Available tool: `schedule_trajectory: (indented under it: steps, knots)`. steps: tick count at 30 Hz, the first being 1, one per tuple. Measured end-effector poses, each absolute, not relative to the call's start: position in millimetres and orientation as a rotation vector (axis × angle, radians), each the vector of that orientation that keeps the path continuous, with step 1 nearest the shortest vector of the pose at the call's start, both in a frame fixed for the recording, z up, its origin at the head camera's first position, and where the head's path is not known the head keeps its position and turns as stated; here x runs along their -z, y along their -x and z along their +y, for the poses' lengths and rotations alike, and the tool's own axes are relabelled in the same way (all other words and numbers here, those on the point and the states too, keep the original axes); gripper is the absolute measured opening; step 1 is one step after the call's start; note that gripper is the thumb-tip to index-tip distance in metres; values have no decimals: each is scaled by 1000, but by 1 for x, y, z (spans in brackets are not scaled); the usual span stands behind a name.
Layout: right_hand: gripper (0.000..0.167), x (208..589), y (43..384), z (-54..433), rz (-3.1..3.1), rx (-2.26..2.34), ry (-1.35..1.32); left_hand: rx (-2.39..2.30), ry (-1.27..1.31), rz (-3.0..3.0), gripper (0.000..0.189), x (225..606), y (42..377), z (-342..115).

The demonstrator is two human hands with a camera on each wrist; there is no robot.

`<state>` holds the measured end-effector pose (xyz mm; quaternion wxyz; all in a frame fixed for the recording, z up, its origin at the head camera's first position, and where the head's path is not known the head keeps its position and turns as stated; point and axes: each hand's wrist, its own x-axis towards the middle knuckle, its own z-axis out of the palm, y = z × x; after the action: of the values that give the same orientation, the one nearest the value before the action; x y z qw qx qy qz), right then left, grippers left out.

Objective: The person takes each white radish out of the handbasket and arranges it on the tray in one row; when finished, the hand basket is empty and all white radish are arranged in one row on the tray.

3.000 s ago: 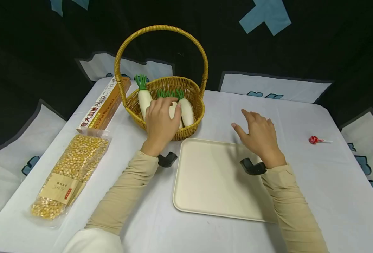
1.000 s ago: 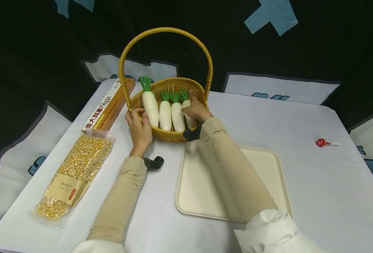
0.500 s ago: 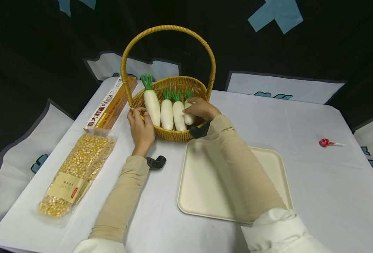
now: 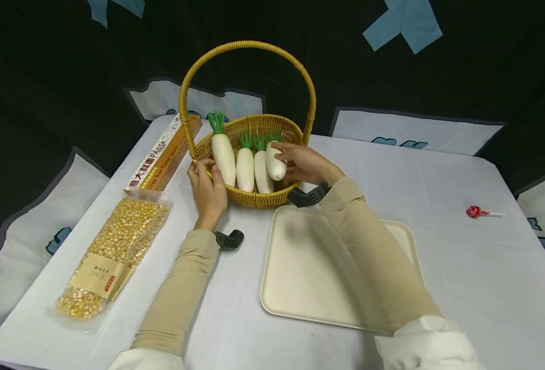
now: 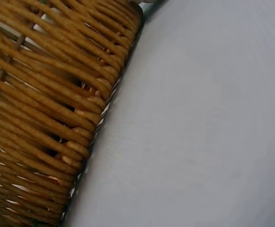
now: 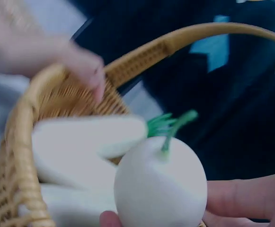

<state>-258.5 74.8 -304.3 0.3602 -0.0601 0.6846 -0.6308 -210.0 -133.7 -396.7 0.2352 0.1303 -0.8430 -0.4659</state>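
A wicker basket [image 4: 295, 191] with a tall arched handle holds several white radishes with green tops. My left hand [image 4: 208, 192] grips its left front rim, fingers over the edge. At the right side, my right hand [image 4: 313, 163] pinches the rightmost radish [image 4: 276, 163] between thumb and fingers, raised above the radish [image 4: 262, 174] beside it. In the right wrist view the held radish [image 6: 161, 189] fills the lower middle, its green stem upward. The left wrist view shows the basket's woven side [image 5: 47, 104] close up.
A beige tray [image 4: 309, 277] lies in front of the basket, partly under the right forearm. To the left are a pasta box [image 4: 161, 159] and a bag of corn kernels [image 4: 115, 241]. A red lollipop [image 4: 474, 211] lies at the far right.
My left hand has gone from above the radishes to the basket's left rim. My right hand has moved from over the tray into the basket, taken hold of the rightmost radish and lifted it.
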Motion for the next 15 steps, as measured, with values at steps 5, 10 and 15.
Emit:
schedule_trajectory:
  steps: [5,10,15]
  knots:
    - [50,297,236,84,1641,1765,198,1277,-370,-2312,30,397,209,-134]
    - [52,290,200,94,1701,1782,372,1281,-360,-2301,30,398,209,-132]
    - [49,296,157,105,1816,1749,464,1274,-352,-2278,29,398,210,-133]
